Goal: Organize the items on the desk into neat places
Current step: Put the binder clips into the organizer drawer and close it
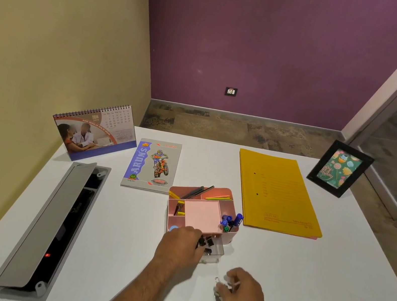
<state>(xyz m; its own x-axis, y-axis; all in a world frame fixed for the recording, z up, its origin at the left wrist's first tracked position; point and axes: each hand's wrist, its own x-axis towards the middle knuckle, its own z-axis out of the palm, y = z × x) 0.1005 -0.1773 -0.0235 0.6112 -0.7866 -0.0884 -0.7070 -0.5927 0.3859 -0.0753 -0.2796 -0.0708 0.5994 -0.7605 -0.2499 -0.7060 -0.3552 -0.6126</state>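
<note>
Pink desk organizer [203, 216], mid-counter [302, 275]: pens, pencils, pink notepad on top; clear drawer [214, 252] pulled out, holding black binder clips [206, 242]. Left hand [182, 245], fingers curled, at the drawer's clips. Right hand [243, 295] pinches a silver-handled clip [219, 284] just above the counter.

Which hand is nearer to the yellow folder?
The right hand. It rests on the desk below the yellow folder, pinching a binder clip. The left hand is farther to the left, at the pink organizer's open drawer.

Pink organizer [229, 234], yellow folder [280, 194], purple wall [264, 42].
</note>
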